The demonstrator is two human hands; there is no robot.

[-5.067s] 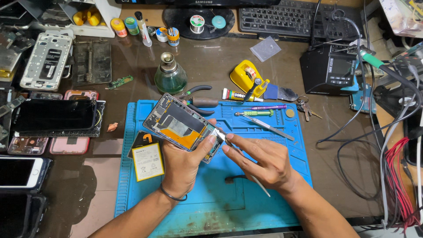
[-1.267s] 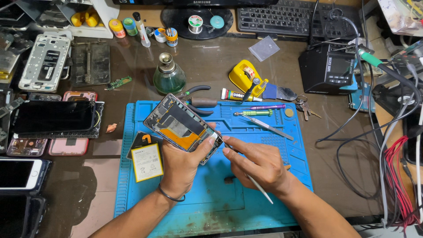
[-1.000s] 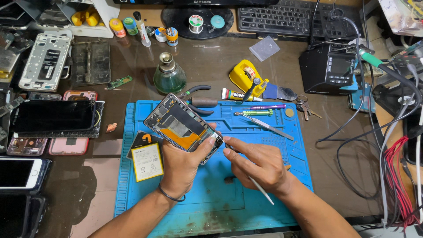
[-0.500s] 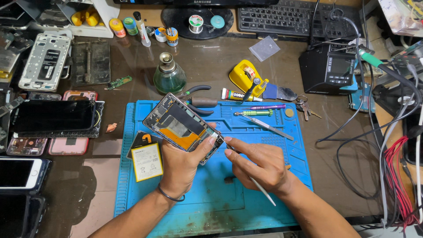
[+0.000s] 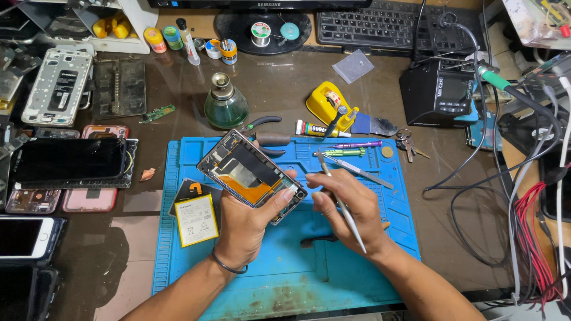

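My left hand (image 5: pixel 242 224) grips an opened phone (image 5: pixel 250 176), rear side up, with its dark and orange inner parts showing. It is tilted above the blue work mat (image 5: pixel 279 279). My right hand (image 5: pixel 352 205) sits just right of the phone's lower corner and holds thin metal tweezers (image 5: pixel 344 209). Their upper end points up and away from the phone. A yellow-labelled flat battery (image 5: pixel 195 219) lies on the mat beside my left wrist.
A green glass bottle (image 5: pixel 225 107), pliers (image 5: pixel 269 132), a yellow tape dispenser (image 5: pixel 326 102), small screwdrivers (image 5: pixel 355 145) and keys (image 5: pixel 410 146) lie beyond the mat. Several phones and frames (image 5: pixel 68 160) fill the left side. A black soldering station (image 5: pixel 441 90) and cables (image 5: pixel 523 214) crowd the right.
The tweezers' tip was at the phone's lower right corner earlier; it has now swung up and off the phone. My left hand keeps the phone in the same place.
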